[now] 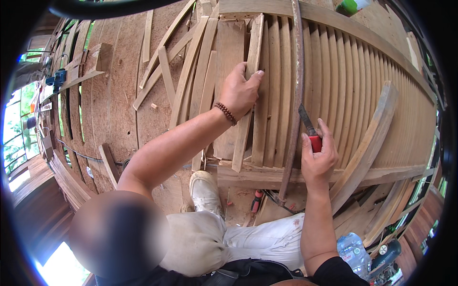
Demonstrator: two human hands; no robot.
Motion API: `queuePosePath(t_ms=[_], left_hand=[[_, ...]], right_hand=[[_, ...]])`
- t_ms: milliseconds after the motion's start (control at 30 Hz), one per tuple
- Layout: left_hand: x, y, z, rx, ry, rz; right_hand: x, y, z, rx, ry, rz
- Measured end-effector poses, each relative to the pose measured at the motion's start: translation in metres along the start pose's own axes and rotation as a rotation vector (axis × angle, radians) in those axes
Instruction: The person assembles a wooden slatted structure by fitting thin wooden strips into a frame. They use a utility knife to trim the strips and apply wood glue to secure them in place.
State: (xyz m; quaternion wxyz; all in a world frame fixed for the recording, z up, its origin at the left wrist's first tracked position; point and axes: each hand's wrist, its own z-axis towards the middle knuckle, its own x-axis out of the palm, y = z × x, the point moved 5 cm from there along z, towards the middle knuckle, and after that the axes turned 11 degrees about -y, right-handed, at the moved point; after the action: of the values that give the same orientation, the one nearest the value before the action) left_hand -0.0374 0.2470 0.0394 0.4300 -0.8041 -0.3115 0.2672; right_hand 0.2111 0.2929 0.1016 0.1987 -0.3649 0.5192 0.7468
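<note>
In the head view, the left hand (240,91) grasps a loose wooden slat (255,45), with the thumb laid across its face. The slat lies lengthwise between the person's side and the far side, at the left end of a louvred wooden panel (329,76). A bead bracelet (225,113) encircles the left wrist.

The right hand (318,159) is closed around the red handle of a knife (311,130). The dark blade projects beyond the fingers, directed away from the person and slightly left. Its tip overlaps the edge of a rusty metal bar (298,62) in this view (contact between the two cannot be determined).

The bar lies across the panel, between the two hands. To the right of the right hand, a curved timber (366,143) rests obliquely over the panel's near rail. Left of the slat is a wide board (230,57); further left, loose strips (191,64) lie at various angles on a plank floor (117,90) covered with sawdust.

A red-handled tool (256,200) lies near the person's legs. A clear plastic bottle (354,251) stands or lies (its footing is hidden) beside the right upper arm.
</note>
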Motion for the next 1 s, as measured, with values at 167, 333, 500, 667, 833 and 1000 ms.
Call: queuePosePath(t_ms=[167, 333, 500, 667, 833, 1000], left_hand=[[-0.003, 0.01, 0.004, -0.034, -0.017, -0.065], [-0.006, 0.007, 0.005, -0.014, 0.012, -0.04], [-0.005, 0.005, 0.002, -0.041, 0.002, -0.079], [-0.003, 0.01, 0.005, -0.044, 0.0, -0.081], [-0.003, 0.011, 0.006, -0.03, -0.006, -0.054], [-0.004, 0.013, 0.006, -0.013, -0.022, -0.042]], right_hand=[[0.0, 0.0, 0.0, -0.016, 0.01, -0.007], [0.0, 0.001, 0.0, -0.028, 0.005, -0.009], [0.0, 0.001, 0.0, -0.011, 0.013, -0.008], [0.0, 0.001, 0.0, -0.018, 0.009, 0.002], [0.001, 0.0, 0.0, -0.023, 0.014, 0.003], [0.001, 0.0, -0.001, -0.025, 0.021, 0.002]])
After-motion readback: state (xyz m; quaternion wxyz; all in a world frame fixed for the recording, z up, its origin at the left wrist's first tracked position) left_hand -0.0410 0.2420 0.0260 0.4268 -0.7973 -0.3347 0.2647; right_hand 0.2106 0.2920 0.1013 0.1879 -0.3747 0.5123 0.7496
